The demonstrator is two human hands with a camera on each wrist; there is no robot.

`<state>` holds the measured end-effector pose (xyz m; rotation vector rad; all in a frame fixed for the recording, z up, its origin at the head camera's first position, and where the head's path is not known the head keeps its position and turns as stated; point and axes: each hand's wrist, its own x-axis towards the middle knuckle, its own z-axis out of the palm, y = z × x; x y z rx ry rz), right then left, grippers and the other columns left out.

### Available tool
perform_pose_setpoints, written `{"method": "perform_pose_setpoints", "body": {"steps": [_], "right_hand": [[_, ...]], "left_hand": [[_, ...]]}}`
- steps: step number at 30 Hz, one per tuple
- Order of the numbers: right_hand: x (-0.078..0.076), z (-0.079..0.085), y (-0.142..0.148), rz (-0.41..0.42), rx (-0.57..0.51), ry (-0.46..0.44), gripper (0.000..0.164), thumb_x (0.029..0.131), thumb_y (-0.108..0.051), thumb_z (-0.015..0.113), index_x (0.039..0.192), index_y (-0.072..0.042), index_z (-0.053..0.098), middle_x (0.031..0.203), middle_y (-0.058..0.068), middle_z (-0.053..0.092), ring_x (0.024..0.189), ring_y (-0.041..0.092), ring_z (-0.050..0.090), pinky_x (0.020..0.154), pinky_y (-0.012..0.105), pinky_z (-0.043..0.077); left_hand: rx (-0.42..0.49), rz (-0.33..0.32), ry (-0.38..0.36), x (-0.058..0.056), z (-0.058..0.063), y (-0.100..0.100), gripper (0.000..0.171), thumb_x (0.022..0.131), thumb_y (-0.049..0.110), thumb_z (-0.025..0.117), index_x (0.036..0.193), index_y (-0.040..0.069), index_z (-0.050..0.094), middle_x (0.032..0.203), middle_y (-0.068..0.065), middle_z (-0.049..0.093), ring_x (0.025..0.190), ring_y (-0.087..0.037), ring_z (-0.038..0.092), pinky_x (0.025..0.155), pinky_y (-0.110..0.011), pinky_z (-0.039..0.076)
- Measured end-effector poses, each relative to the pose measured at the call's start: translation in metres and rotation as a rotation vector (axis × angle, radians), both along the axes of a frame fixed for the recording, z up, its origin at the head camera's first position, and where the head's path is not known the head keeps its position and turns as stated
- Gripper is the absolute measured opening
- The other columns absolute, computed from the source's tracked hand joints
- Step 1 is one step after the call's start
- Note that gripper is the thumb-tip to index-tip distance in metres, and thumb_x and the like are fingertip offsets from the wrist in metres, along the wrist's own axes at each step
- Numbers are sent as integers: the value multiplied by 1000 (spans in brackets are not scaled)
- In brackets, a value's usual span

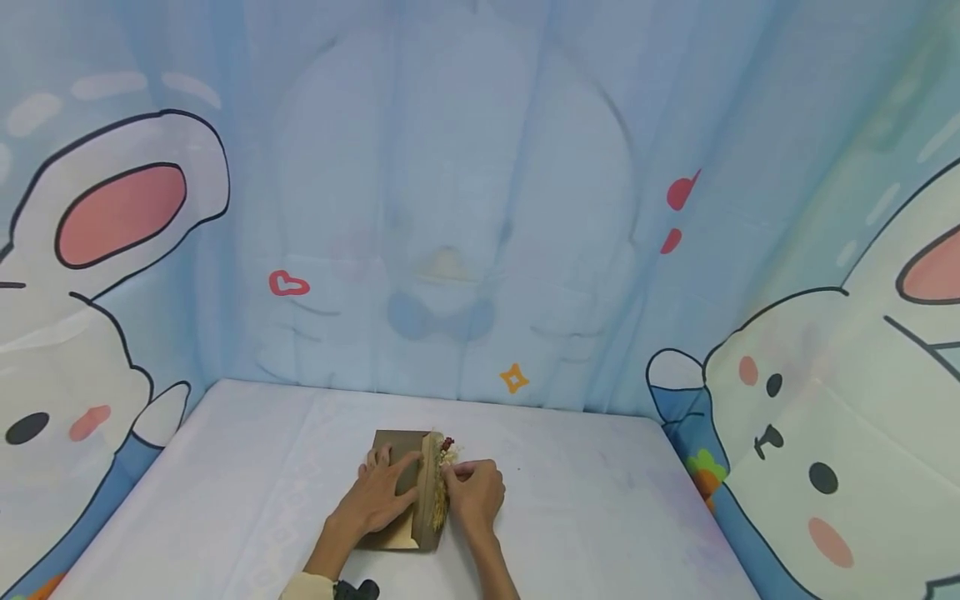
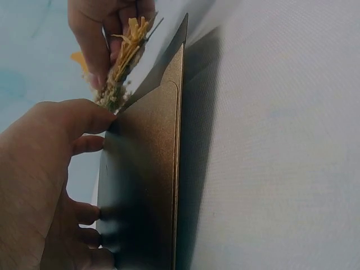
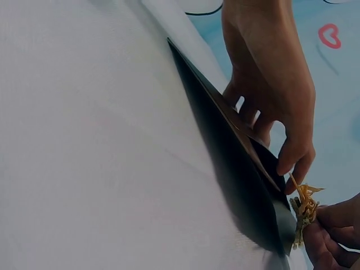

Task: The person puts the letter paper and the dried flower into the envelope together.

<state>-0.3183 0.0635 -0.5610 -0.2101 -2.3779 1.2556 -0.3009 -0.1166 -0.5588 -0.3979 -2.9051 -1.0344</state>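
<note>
A brown paper envelope or folded card [image 1: 397, 438] lies on the table, with a raised flap [image 1: 427, 483] along its right side. My left hand [image 1: 378, 492] rests across it with fingers spread, the thumb and index finger close to the flap. In the left wrist view, several fingertips press on the brown surface. A small bunch of dried flowers [image 1: 439, 510], yellow and cream with dark red bits, runs along the flap. My right hand [image 1: 476, 493] pinches this bunch between thumb and fingers, seen also in the right wrist view beside the dried flowers [image 3: 305, 208].
A white cloth covers the table [image 1: 600, 500]. Behind and at both sides hangs a light blue curtain [image 1: 450, 167] printed with cartoon rabbits. Something black [image 1: 356, 590] shows by the left sleeve at the front edge.
</note>
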Motion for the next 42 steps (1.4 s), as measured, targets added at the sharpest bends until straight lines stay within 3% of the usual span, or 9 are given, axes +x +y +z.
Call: {"method": "perform_pose_setpoints", "body": {"steps": [14,23,35,42], "right_hand": [[-1,-8,-12,27,33,-26,16,83,-9,93,71,-6,83,58,2,72,48,9,56,51,28,48],[-3,-12,-21,66,76,-14,17,81,-8,94,68,-8,82,58,2,73,48,9,58,55,33,53],[-8,-14,-34,174,85,-16,10,81,-2,88,73,-5,84,64,6,77,52,11,65,55,32,56],[-9,-11,-25,317,73,-37,2,86,0,87,87,0,85,78,10,81,63,12,70,59,27,57]], "left_hand": [[-6,7,35,-3,-5,0,57,102,34,65,157,21,56,164,-37,39,153,-61,36,120,-79,32],[-2,3,52,-3,-5,-1,57,103,36,64,158,22,56,163,-38,40,151,-62,38,118,-80,34],[23,0,29,-4,-6,-3,58,105,40,61,160,23,54,167,-39,35,156,-66,30,121,-80,30],[19,7,23,-4,-5,-4,59,105,40,62,161,23,53,168,-38,35,156,-66,31,121,-80,31]]}}
